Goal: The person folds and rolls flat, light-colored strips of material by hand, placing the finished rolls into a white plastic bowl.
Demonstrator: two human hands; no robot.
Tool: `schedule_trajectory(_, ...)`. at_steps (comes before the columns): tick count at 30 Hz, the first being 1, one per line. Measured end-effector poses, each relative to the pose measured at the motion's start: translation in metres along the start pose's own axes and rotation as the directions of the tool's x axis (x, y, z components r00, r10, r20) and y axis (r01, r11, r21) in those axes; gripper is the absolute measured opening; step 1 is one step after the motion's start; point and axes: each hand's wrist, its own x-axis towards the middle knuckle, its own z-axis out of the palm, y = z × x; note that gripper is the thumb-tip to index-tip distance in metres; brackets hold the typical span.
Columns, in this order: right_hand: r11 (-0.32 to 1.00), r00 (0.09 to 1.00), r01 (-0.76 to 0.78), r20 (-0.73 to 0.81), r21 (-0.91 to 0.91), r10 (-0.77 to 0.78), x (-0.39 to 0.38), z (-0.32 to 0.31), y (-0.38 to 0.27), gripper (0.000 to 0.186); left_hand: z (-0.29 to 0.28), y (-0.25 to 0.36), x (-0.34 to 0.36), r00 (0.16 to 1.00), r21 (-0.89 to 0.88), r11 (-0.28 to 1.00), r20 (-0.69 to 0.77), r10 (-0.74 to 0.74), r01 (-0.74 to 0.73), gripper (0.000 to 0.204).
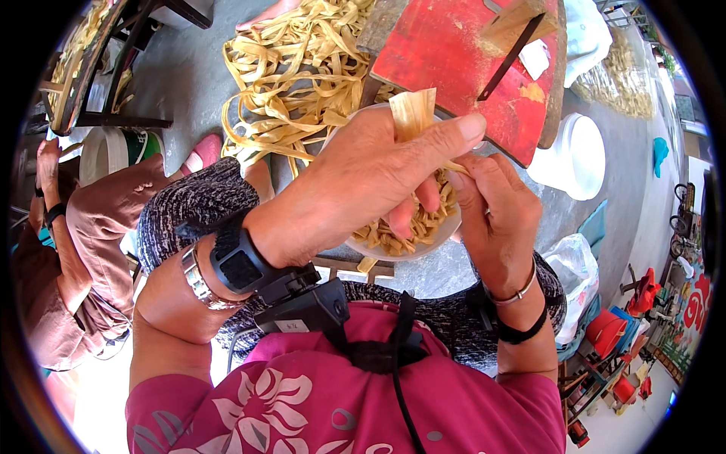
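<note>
My left hand [355, 178] is closed around a broad, pale yellow dried plant strip [414, 112], whose end sticks up past the thumb. Close beside it, my right hand [495, 208] has its thumb and fingers pinched on a thin yellow end of what looks like the same strip. Both hands are above a white bowl [423, 256]. Many short cut yellow pieces [393, 236] lie in that bowl, partly covered by my left hand.
Ahead stands a red board [439, 45] with an upright dark blade [513, 57] fixed to a wooden block. Long yellow strips [295, 83] lie heaped at the far left. A white bucket [578, 157] is on the right. Another person [98, 227] sits on the left.
</note>
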Motion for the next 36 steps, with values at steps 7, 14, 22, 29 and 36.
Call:
schedule_trajectory(7, 0.993, 0.996, 0.086, -0.031, 0.080, -0.084, -0.004, -0.009, -0.002, 0.007, -0.011, 0.013, -0.002, 0.996, -0.198, 0.976, -0.011, 0.087, -0.087, 0.018)
schedule_trajectory(14, 0.983, 0.997, 0.027, 0.062, 0.183, -0.039, -0.003, -0.034, 0.006, 0.014, -0.027, 0.021, -0.005, 0.975, -0.244, 0.944, -0.048, 0.218, -0.224, 0.011)
schedule_trajectory(22, 0.965, 0.977, -0.174, -0.090, 0.198, 0.194, 0.019, -0.056, -0.003, 0.023, -0.015, 0.035, 0.024, 0.933, -0.170, 0.920, 0.000, 0.359, -0.354, 0.013)
schedule_trajectory(29, 0.974, 0.949, -0.080, -0.282, 0.213, 0.140, 0.036, -0.054, 0.027, 0.024, -0.002, 0.044, 0.058, 0.904, -0.084, 0.901, -0.059, 0.422, -0.426, 0.010)
schedule_trajectory(36, 0.985, 0.969, -0.169, -0.188, -0.019, 0.162, 0.034, -0.041, 0.044, 0.017, -0.008, 0.019, 0.094, 0.699, 0.587, 0.577, -0.025, 0.715, -0.568, 0.015)
